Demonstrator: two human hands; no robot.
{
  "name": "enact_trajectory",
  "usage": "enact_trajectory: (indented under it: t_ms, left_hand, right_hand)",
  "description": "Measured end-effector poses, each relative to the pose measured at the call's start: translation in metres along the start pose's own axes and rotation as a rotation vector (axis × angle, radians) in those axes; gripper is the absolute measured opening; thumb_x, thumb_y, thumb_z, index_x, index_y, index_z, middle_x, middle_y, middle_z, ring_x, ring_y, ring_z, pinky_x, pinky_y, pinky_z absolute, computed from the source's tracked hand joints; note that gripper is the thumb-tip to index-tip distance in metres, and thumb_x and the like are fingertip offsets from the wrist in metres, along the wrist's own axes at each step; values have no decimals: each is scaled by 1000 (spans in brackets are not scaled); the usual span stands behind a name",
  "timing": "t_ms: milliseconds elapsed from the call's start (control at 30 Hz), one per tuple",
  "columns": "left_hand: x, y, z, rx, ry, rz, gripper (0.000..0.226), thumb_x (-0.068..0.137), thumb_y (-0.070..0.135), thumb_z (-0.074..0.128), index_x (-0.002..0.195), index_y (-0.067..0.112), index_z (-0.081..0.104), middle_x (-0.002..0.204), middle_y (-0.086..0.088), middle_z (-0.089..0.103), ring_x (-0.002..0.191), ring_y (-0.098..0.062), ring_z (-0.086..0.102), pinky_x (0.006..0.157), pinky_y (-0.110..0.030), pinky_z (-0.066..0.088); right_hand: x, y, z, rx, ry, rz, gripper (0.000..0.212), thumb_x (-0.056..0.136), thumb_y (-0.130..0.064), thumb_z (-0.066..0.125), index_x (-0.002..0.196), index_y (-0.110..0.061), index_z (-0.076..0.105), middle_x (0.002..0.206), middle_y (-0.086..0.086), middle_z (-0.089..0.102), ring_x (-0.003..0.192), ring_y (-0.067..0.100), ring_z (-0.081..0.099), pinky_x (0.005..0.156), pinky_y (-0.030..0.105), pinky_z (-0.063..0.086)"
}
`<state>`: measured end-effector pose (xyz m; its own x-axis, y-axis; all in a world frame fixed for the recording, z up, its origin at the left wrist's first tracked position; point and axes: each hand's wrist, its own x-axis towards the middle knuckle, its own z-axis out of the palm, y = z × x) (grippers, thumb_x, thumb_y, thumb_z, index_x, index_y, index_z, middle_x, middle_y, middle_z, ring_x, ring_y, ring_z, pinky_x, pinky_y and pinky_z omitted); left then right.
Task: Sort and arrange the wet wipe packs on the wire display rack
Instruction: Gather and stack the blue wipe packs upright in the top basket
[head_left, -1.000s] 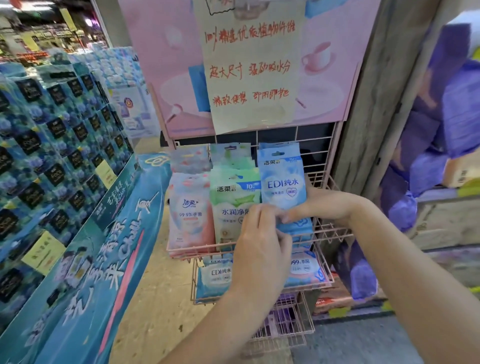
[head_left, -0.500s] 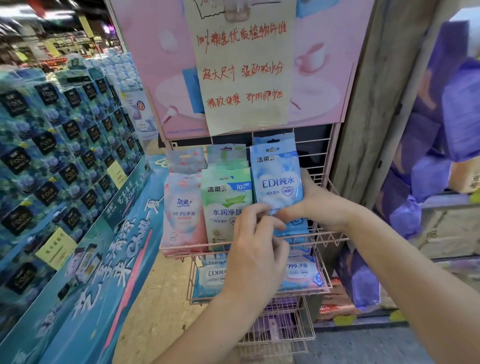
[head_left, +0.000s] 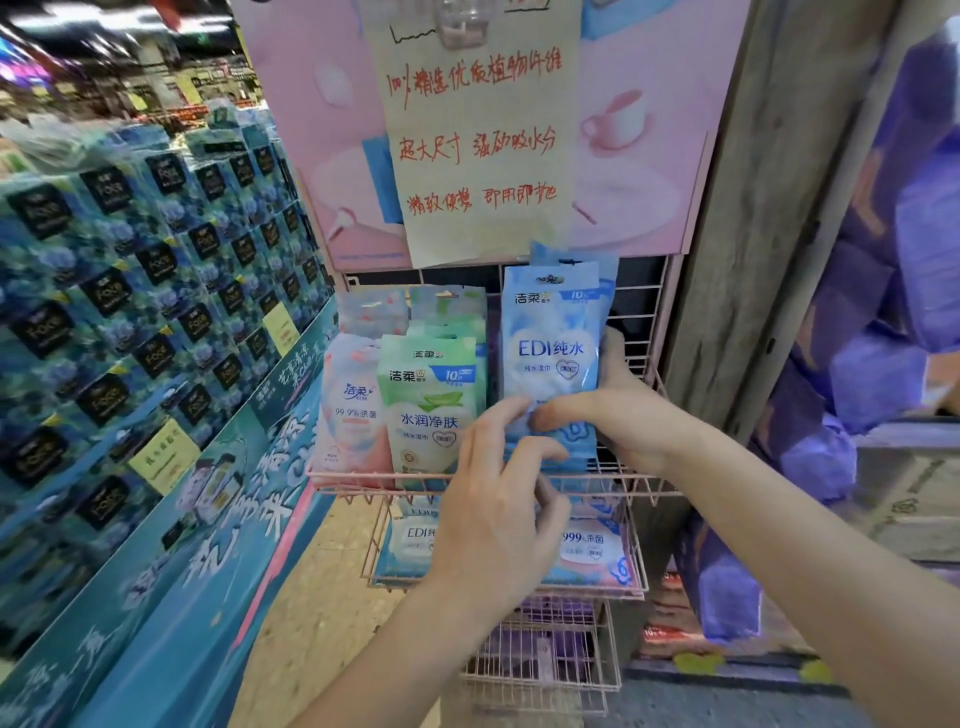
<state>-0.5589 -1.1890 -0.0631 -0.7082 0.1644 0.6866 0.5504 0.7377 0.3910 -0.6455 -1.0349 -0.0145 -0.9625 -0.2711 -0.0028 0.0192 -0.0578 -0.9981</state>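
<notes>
A pink wire rack (head_left: 483, 480) stands against a pink board (head_left: 649, 156) with a handwritten paper sign (head_left: 475, 130) pinned over it. In the rack's top basket, three rows of wet wipe packs stand upright, side by side. At the left is the pink pack (head_left: 353, 410), touching the green pack (head_left: 428, 410) in the middle; more packs of the same colours stand behind each.

At the right of the basket the blue pack (head_left: 553, 343) marked "EDI" is raised higher than its neighbours, upright, with more blue packs just behind it. The right hand (head_left: 618, 415) grips it from the right side and behind: the thumb lies across the pack's lower front and the fingers wrap round the back. The left hand (head_left: 493, 519) is in front of the basket's front wire, fingers loosely curled, its fingertips touching the blue pack's lower left edge near the right thumb; whether it actually pinches the pack cannot be told.

The second basket down holds flat-lying packs, one blue at the left (head_left: 410, 540) and one with pink on it at the right (head_left: 589, 551), partly hidden by the left hand. A lower basket (head_left: 545, 654) holds something purple, too blurred to name. To the left stands a stack of dark blue boxed goods (head_left: 130, 312) on a teal display base (head_left: 182, 571).
</notes>
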Motion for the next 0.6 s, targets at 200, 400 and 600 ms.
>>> enact_trajectory:
  t_ms: [200, 400, 600]
  left_hand:
    - [15, 19, 3, -176, 20, -18, 35, 89, 8, 58, 124, 7, 60, 141, -5, 48, 139, -16, 45, 117, -26, 35]
    - [50, 36, 20, -304, -191, -438, 112, 82, 12, 76, 162, 20, -3, 165, 1, 10, 155, -19, 17, 126, -35, 24]
    - [92, 22, 36, -392, -524, -591, 90, 78, 13, 83, 146, 11, 24, 125, 2, 56, 119, -21, 63, 94, -34, 54]
  right_hand:
    - [-6, -15, -26, -115, 52, -171, 99, 64, 20, 81, 132, -27, 27, 128, 5, 60, 109, 17, 70, 85, 36, 59]
    - [-15, -22, -62, -217, 74, -182, 103, 65, 15, 84, 136, -29, 24, 129, -1, 60, 110, 14, 70, 88, 41, 59]
    - [-17, -11, -62, -439, 63, -216, 111, 60, 3, 92, 140, -25, 20, 130, -9, 54, 112, -7, 61, 81, 13, 53]
